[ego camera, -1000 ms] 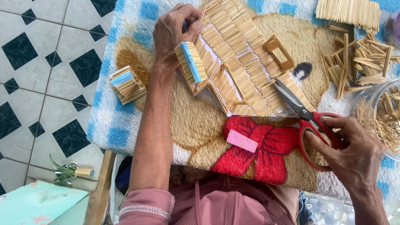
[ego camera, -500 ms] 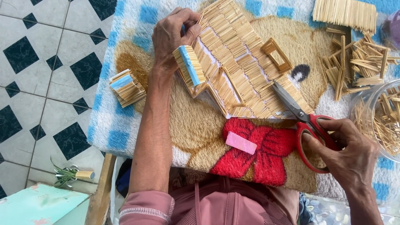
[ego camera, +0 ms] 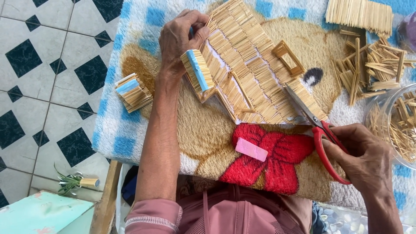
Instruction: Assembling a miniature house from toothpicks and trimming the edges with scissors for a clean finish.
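Note:
A flat model piece made of glued matchsticks [ego camera: 249, 69] lies on a fluffy bear-patterned blanket [ego camera: 203, 130]. My left hand [ego camera: 180, 37] grips its upper left edge, just above a stick bundle with a blue strip [ego camera: 197, 69]. My right hand [ego camera: 362, 158] holds red-handled scissors [ego camera: 318, 128]; the blades point up-left and touch the piece's lower right edge. A pink eraser-like block [ego camera: 251, 150] rests on the blanket's red bow.
A small stick bundle [ego camera: 133, 92] sits at the blanket's left. Loose sticks [ego camera: 372, 65] and a stick panel [ego camera: 359, 15] lie top right. A clear container of sticks [ego camera: 396, 125] stands at right. Tiled floor [ego camera: 47, 86] lies to the left.
My right hand with the scissors has shifted slightly, blades staying at the piece's lower right edge. My left hand keeps its grip on the piece.

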